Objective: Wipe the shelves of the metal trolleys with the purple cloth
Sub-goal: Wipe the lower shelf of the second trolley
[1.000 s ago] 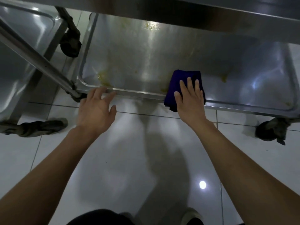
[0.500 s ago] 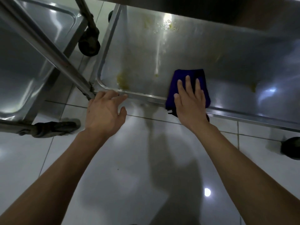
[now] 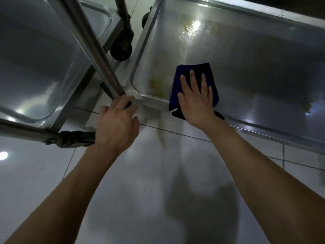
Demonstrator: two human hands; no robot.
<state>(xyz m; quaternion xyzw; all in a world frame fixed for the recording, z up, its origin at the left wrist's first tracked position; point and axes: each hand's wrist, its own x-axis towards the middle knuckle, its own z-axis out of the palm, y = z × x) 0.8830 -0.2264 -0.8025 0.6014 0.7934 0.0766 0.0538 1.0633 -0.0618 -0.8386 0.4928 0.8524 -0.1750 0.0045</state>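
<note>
Fingers (image 3: 192,80) of your right hand (image 3: 197,101) lie straight, pressing the purple cloth (image 3: 191,69) flat on the trolley's bottom shelf (image 3: 246,59), just beside yellow stains (image 3: 156,87) near its front rim; your left hand (image 3: 116,124) curls its fingers at the shelf's corner by the upright post (image 3: 93,50); whether they grip it, you cannot tell.

Lower shelf (image 3: 246,55): open steel running toward 12 and 3 o'clock of the purple cloth (image 3: 194,85). Raised rim (image 3: 139,55) is walling the 9 o'clock side; upright post (image 3: 98,55) is crowding the near-left corner. Neighbouring trolley shelf (image 3: 40,55) and castor (image 3: 121,48) are closing off 10 o'clock.
</note>
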